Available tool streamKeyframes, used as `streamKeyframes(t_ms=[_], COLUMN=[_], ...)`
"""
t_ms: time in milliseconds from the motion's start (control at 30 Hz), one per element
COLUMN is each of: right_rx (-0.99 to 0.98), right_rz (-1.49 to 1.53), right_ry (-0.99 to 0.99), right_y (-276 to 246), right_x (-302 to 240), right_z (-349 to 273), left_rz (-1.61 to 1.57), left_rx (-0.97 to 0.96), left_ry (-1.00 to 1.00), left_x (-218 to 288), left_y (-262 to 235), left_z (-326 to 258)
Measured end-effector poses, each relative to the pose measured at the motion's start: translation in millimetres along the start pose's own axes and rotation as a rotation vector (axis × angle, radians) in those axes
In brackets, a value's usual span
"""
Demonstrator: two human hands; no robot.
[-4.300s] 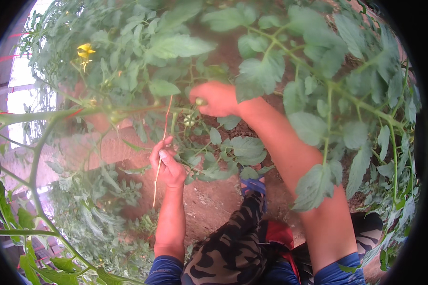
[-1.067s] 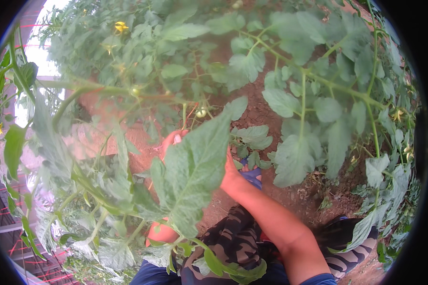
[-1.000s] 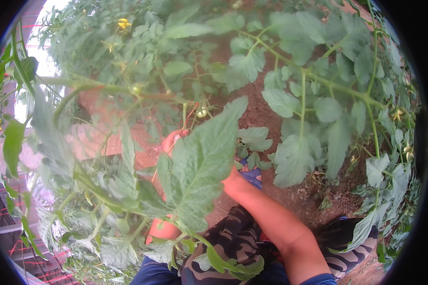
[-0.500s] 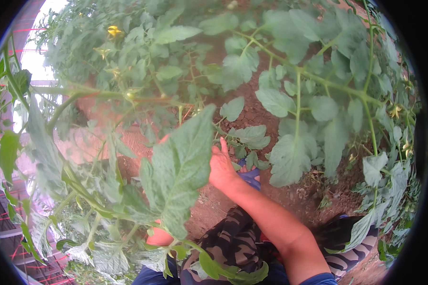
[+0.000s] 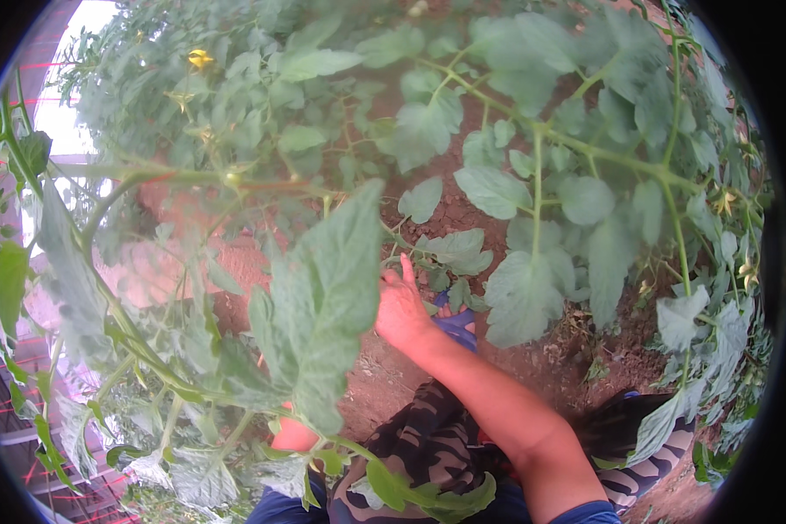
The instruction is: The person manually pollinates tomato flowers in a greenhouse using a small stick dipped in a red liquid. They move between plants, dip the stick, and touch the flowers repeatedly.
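My right hand (image 5: 400,307) reaches down among the tomato plants, beside a large tomato leaf (image 5: 319,306) that hangs close in front. One finger points up and away while the others bend in toward the left. Their tips, and whatever they grip, are behind that leaf. Just beyond the hand grows a low leafy shoot (image 5: 454,251). Of my left arm only a bit of forearm (image 5: 294,434) shows under the same leaf; the left hand itself is hidden by foliage.
A thick tomato stem (image 5: 140,341) curves across the left side. Another leafy branch (image 5: 576,144) spans the upper right. Yellow flowers (image 5: 200,58) show at the upper left. Below lie reddish soil (image 5: 380,384), a blue sandal (image 5: 457,327) and camouflage-patterned trousers (image 5: 410,441).
The whole view has shifted a little, so the near leaves and branches sit slightly further left. My right hand appears slightly left and lower, its fingers bent much as before.
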State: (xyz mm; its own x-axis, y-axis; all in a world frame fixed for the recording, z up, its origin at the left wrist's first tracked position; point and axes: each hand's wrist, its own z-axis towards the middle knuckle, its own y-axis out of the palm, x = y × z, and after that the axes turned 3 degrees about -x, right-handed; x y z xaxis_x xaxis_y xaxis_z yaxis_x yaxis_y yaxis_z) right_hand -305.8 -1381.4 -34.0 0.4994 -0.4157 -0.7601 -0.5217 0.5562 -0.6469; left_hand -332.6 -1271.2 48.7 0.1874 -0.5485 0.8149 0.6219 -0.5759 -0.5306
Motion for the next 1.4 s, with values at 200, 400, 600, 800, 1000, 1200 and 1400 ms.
streamKeyframes(t_ms=[200,400,600,800,1000,1200,1400], right_rx=[-0.085,0.000,-0.021,-0.079,-0.191,-0.214,-0.318], right_rz=[-0.053,-0.128,-0.136,-0.196,-0.238,-0.222,-0.278], right_ry=[0.027,0.031,0.057,0.175,0.246,0.240,0.253], right_y=[-18,-42,-110,-158,-225,-284,-337], right_x=[0,28,27,34,27,38,29], right_z=[1,7,3,-13,-62,-133,-193], left_rz=[0.027,-0.075,-0.367,-0.399,-0.473,-0.565,-0.675], left_rx=[-0.034,-0.153,-0.122,-0.063,-0.053,-0.063,-0.077], left_ry=[0.195,0.420,0.396,0.453,0.471,0.586,0.644], left_x=[10,49,100,107,129,156,161], left_y=[-14,-30,-50,-56,-76,-84,-71], left_z=[-20,-58,-108,-141,-163,-164,-162])
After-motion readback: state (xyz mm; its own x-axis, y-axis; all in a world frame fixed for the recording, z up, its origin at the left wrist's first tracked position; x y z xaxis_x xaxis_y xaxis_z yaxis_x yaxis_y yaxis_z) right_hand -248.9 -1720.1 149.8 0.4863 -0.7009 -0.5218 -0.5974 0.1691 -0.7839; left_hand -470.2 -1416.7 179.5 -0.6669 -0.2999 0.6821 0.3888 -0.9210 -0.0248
